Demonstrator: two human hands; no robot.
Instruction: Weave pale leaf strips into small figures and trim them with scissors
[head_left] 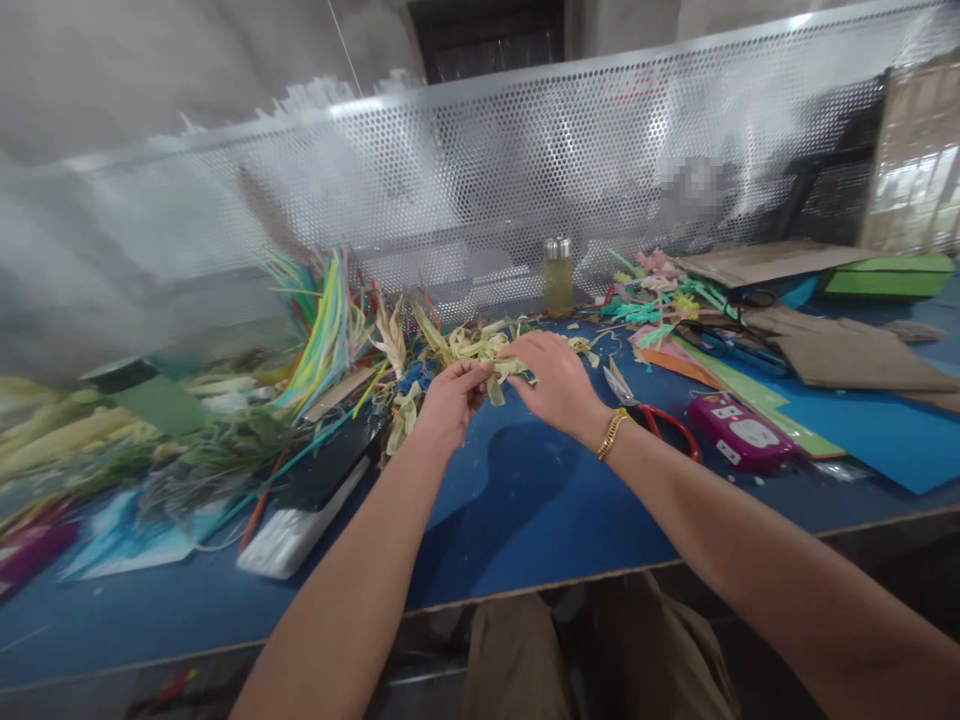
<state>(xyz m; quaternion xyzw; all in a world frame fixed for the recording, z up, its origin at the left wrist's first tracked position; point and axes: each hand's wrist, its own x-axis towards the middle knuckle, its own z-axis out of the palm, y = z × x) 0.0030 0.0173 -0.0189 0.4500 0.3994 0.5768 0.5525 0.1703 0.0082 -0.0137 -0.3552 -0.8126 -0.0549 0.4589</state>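
Observation:
In the middle of the head view, a pale green-yellow strip of dried corn husk (496, 384) runs between my two hands above the blue table. My left hand (452, 400) pinches one end of it between thumb and fingers. On the other side, my right hand (553, 375) curls over the strip with the palm turned down; its fingertips are partly hidden. A gold bracelet circles the right wrist. Just behind the hands lies a loose heap of corn husk (469, 343). Scissors with red handles (667, 425) rest right of my right hand.
Colourful pipe cleaners (324, 325) stand left of the heap. A black phone-like slab (330, 470) and white packet (281, 543) lie nearer. A bottle (558, 280) stands behind, before a perforated metal panel (480, 180). A purple case (739, 432) and paper sheets (892, 430) lie right.

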